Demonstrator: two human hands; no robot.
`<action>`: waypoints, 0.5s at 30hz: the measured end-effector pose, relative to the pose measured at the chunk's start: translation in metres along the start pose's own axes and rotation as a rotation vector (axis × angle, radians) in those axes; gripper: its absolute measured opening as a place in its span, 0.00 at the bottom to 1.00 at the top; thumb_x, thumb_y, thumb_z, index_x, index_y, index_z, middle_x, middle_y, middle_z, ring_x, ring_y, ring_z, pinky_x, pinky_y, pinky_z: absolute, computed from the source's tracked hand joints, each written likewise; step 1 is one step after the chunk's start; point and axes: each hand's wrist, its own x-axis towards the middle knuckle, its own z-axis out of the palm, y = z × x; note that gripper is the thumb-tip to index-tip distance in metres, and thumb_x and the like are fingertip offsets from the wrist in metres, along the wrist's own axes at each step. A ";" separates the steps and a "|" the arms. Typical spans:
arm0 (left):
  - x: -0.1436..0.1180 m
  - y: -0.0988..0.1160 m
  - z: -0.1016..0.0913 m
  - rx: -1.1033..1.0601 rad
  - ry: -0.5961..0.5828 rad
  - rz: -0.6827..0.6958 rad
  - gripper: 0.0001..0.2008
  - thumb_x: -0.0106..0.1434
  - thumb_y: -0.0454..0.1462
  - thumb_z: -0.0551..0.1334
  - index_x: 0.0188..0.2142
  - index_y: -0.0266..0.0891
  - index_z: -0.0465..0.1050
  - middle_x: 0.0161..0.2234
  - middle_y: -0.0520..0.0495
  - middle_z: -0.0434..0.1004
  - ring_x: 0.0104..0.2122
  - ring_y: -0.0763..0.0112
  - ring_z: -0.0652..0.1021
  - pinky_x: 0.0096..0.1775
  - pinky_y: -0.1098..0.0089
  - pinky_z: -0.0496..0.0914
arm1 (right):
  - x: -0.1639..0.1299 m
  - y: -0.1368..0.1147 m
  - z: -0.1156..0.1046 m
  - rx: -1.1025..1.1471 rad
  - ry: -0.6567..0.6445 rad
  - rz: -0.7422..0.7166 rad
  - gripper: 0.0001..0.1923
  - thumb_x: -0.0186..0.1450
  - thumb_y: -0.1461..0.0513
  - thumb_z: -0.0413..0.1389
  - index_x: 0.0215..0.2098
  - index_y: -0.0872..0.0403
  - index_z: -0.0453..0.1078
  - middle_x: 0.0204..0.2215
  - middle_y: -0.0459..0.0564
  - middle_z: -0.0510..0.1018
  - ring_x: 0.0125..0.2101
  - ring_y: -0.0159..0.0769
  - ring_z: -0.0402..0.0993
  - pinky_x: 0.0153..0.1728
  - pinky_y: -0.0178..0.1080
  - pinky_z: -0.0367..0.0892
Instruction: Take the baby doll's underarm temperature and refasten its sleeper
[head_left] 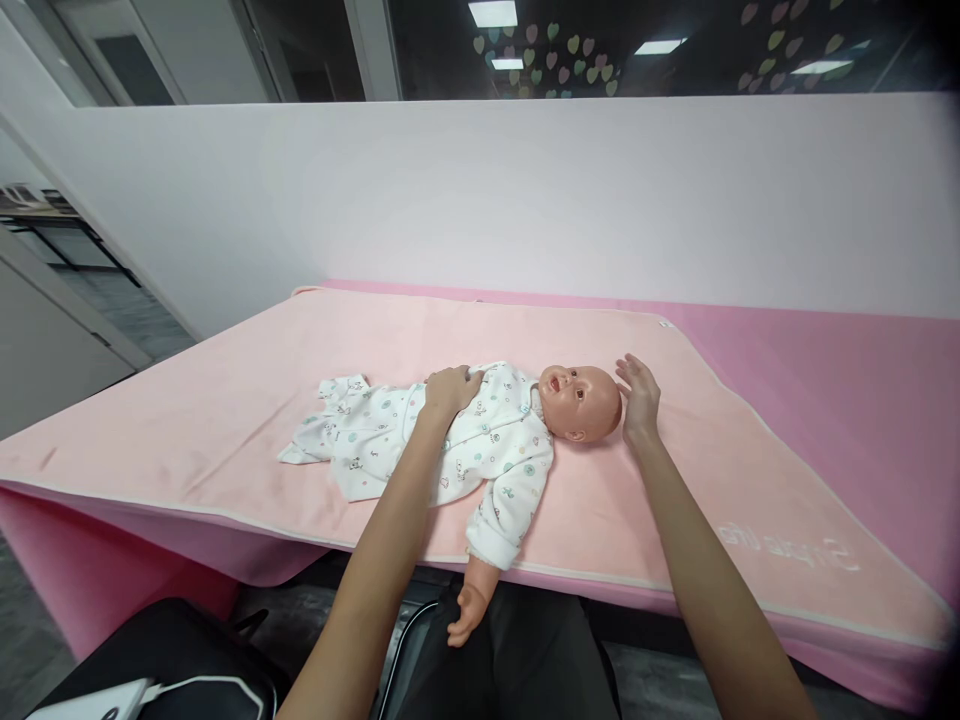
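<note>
Step in hand looks like settling or steadying the baby doll (480,440) on the pink blanket (225,400), which covers the padded table (825,400).

Doll lies on its back near the blanket's near edge, roughly mid-length, head (581,402) toward the right end. It wears a white printed romper (420,440). Its near arm (480,560) hangs over the near edge, bare hand dangling below the table line.

Left hand (450,388): palm down on the doll's chest, fingers loosely curled and flat on the fabric, pressing or resting, no pinch visible.

Right hand (640,398): fingers extended and slightly spread, cupped beside the crown of the head. Touching or just off it, can't tell.

Next move, my read: calls for pulling the overhanging arm back onto the blanket, and supporting the head before any lift or shift.

Black bag (165,660) sits below the near-left corner.
</note>
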 end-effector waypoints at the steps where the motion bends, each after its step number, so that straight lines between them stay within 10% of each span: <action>1: 0.000 0.000 0.001 -0.002 0.025 -0.003 0.24 0.62 0.49 0.44 0.41 0.38 0.72 0.42 0.38 0.75 0.45 0.53 0.72 0.49 0.56 0.61 | 0.000 0.000 0.001 -0.002 -0.073 0.014 0.23 0.54 0.50 0.55 0.43 0.53 0.71 0.44 0.50 0.75 0.46 0.40 0.69 0.48 0.43 0.63; 7: -0.006 0.012 -0.008 -0.510 0.355 0.146 0.17 0.61 0.42 0.50 0.43 0.38 0.72 0.46 0.44 0.73 0.47 0.63 0.71 0.51 0.63 0.61 | -0.004 -0.003 0.008 -0.001 -0.198 0.043 0.18 0.54 0.50 0.55 0.32 0.54 0.75 0.37 0.49 0.79 0.43 0.41 0.72 0.47 0.43 0.64; 11: -0.019 0.032 -0.013 -0.940 0.049 0.395 0.17 0.58 0.47 0.55 0.37 0.37 0.73 0.35 0.45 0.75 0.30 0.71 0.73 0.33 0.70 0.67 | -0.007 -0.008 0.010 -0.007 -0.169 0.058 0.15 0.54 0.52 0.55 0.30 0.54 0.75 0.35 0.50 0.79 0.40 0.41 0.73 0.45 0.43 0.66; 15: -0.031 0.045 -0.007 -0.752 -0.146 0.609 0.14 0.46 0.45 0.67 0.31 0.40 0.75 0.32 0.50 0.73 0.27 0.75 0.69 0.29 0.73 0.63 | -0.009 -0.013 0.009 -0.026 -0.172 0.059 0.12 0.54 0.54 0.55 0.28 0.54 0.73 0.33 0.50 0.79 0.36 0.40 0.73 0.43 0.44 0.67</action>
